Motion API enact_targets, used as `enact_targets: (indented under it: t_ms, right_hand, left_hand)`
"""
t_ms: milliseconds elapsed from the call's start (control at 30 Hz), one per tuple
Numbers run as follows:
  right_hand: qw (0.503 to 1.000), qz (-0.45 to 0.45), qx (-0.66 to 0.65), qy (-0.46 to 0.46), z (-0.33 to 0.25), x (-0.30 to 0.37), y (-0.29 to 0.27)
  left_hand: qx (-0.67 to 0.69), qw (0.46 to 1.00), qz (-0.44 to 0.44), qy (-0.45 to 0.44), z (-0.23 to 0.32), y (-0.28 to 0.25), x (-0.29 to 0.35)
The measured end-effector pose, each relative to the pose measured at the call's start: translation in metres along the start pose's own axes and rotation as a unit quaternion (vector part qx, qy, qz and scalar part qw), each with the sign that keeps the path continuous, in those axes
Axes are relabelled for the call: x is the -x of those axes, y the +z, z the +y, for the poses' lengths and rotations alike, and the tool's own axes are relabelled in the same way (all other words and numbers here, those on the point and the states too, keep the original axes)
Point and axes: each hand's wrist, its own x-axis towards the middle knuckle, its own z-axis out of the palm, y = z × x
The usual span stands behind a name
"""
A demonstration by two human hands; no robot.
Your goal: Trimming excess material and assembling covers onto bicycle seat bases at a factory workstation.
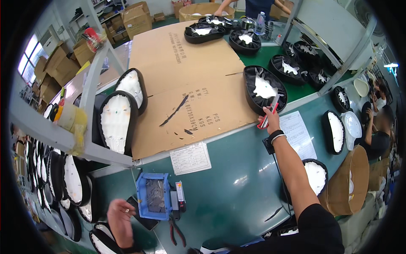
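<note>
My right hand (272, 120) is closed around a red and silver tool that looks like a utility knife (274, 104). Its tip reaches over the near rim of an oval padded piece (265, 86), which has gathered black cover material around a white centre. My left hand (120, 220) is at the lower left with curled fingers. A tiny pale spot shows at its fingertips, too small to make out. Beside that hand lie a dark flat phone-like object (146, 219) and a blue bin (143, 188) of small grey pieces. Pliers (176, 233) with dark and red handles rest nearby.
A cardboard sheet (169, 63) with black scraps covers the table's middle. Finished-looking padded pieces (114, 122) lean by the metal frame (55, 135) at left. Papers (190, 158) lie along the near edge. A cardboard drum (347, 182) stands right. Other people work at the back and right.
</note>
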Motion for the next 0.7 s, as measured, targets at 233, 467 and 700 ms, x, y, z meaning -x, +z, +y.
enact_targets:
  t_ms: [233, 467, 700]
  right_hand:
    - [0.991, -0.073, 0.022, 0.109, 0.028, 0.176, -0.014]
    - [0.842, -0.317, 0.261, 0.349, -0.005, 0.399, -0.127]
    - [0.838, -0.140, 0.517, -0.103, -0.014, 0.364, -0.173]
  left_hand:
    - [-0.094, 0.954, -0.204, -0.197, -0.084, 0.114, 0.055]
    - [-0.197, 0.956, -0.101, -0.195, -0.201, 0.141, 0.100]
    - [-0.356, 0.915, -0.054, -0.180, -0.204, 0.105, 0.208]
